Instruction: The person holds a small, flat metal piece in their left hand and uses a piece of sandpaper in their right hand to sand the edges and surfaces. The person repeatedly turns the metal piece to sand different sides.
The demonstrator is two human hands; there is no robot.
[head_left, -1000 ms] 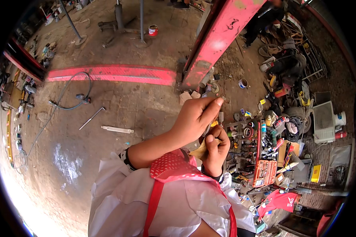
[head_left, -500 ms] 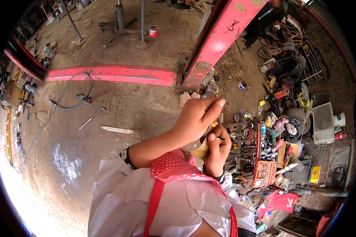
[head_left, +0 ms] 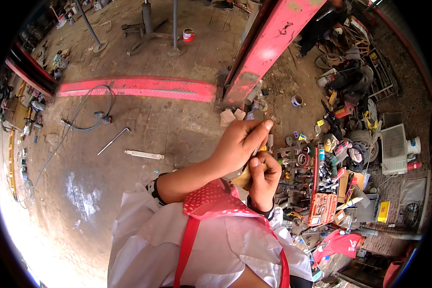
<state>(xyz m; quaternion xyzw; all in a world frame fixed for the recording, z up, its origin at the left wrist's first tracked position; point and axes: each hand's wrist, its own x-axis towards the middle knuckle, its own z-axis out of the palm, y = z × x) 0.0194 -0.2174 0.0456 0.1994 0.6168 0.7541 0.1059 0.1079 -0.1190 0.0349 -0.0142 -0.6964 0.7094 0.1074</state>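
My left hand [head_left: 240, 143] is closed in a pinch, thumb along the bent index finger. A thin dark sliver [head_left: 258, 150] shows just below its fingertips; what it belongs to I cannot make out. Just below and to the right, close to that sliver, my right hand [head_left: 264, 181] is closed with its thumb pressed to the curled fingers. From its grip a crumpled tan piece [head_left: 243, 179], like cloth or sandpaper, sticks out to the left. Both hands are in front of my red dotted apron [head_left: 210, 201].
On the right stands a crowded bench of tools with an orange tool case [head_left: 321, 210]. A red post [head_left: 266, 45] rises ahead beside a red floor ramp [head_left: 139, 90]. On the floor lie a bent steel rod [head_left: 113, 141], a pale flat bar [head_left: 144, 154] and a hose [head_left: 84, 128].
The thin sliver between my hands shows more clearly now. Both hands keep nearly the same place and grip, and the background has shifted slightly.
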